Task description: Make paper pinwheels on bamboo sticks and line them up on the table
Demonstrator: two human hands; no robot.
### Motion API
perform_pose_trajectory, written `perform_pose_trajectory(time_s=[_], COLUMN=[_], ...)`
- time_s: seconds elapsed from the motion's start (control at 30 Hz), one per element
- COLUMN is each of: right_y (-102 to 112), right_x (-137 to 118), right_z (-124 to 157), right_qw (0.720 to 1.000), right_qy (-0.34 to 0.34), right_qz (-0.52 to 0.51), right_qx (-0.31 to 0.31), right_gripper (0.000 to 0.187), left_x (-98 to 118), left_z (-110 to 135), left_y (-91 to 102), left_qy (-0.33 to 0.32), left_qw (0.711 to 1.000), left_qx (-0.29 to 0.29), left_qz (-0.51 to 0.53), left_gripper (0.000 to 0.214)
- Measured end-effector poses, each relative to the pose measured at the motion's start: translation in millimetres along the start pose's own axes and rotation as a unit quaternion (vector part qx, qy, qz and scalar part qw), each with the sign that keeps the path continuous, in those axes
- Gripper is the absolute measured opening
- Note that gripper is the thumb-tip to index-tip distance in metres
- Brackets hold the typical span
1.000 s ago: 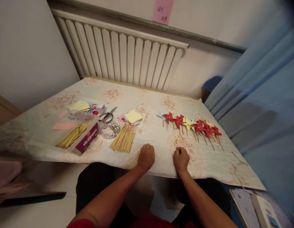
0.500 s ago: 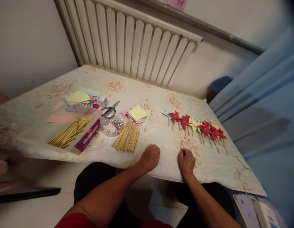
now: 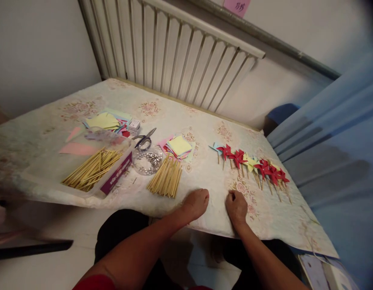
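My left hand [image 3: 196, 204] rests curled into a fist on the near edge of the table [image 3: 92, 100], just right of a loose pile of wooden sticks [image 3: 166, 180]. My right hand [image 3: 236, 206] lies beside it, also curled shut, with nothing showing in its fingers. Beyond my right hand a row of red and yellow paper pinwheels [image 3: 252, 164] on sticks lies flat. A stack of coloured paper squares [image 3: 178, 146] sits behind the sticks.
A clear box [image 3: 92, 173] holds more sticks at the left. Scissors [image 3: 144, 140] and a clear dish of small pins [image 3: 148, 160] lie mid-table, with more coloured paper [image 3: 106, 121] behind. A radiator [image 3: 174, 56] backs the table; blue curtain [image 3: 334, 133] hangs right.
The view has shifted, so the table contents sit further right and higher. Both hands stay curled at the table's near edge, drawn slightly closer together.
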State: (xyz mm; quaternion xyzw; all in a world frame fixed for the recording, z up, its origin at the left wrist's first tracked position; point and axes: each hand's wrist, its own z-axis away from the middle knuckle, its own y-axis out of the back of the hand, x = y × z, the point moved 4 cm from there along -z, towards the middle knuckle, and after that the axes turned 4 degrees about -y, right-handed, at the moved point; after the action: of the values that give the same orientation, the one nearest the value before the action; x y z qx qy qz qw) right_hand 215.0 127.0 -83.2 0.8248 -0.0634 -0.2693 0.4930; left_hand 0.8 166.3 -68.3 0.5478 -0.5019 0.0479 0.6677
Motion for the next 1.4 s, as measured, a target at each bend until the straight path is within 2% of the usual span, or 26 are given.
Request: perform_pose_trajectory(time_s=[0.23, 0.4, 0.53, 0.7, 0.87, 1.03, 1.2, 1.4], right_y=[-6, -21, -36, -48, -58, -76, -90, -107], right_x=[-12, -32, -68, -142, -212, -263, -292, -300], right_z=[-6, -20, -43, -80, -104, -109, -107, -106], right_qw=[1.0, 0.998, 0.988, 0.973, 0.953, 0.937, 0.942, 0.945], right_qy=[-0.006, -0.034, -0.052, 0.055, 0.196, 0.276, 0.279, 0.229], right_qz=[-0.007, -0.049, -0.141, -0.193, -0.173, -0.11, 0.003, 0.081], right_qx=[-0.007, -0.025, -0.044, -0.11, -0.152, -0.181, -0.189, -0.219], right_gripper=[0.033, 0.034, 0.03, 0.025, 0.018, 0.019, 0.024, 0.027], left_x=[-3, -9, -13, -19, -23, -25, -26, -27], left_z=[-3, -8, -12, -13, -13, -14, -15, -15], left_y=[15.9, 35.9, 47.3, 48.8, 43.5, 43.2, 40.9, 36.6], left_qy=[0.014, 0.036, 0.053, 0.047, 0.033, 0.035, 0.043, 0.048], left_qw=[0.998, 0.995, 0.994, 0.995, 0.997, 0.997, 0.997, 0.997], left_qx=[0.038, 0.069, 0.065, 0.065, 0.053, 0.05, 0.039, 0.015], left_qz=[0.044, 0.067, 0.073, 0.057, 0.053, 0.051, 0.041, 0.059], left_gripper=[0.016, 0.016, 0.016, 0.017, 0.016, 0.017, 0.019, 0.026])
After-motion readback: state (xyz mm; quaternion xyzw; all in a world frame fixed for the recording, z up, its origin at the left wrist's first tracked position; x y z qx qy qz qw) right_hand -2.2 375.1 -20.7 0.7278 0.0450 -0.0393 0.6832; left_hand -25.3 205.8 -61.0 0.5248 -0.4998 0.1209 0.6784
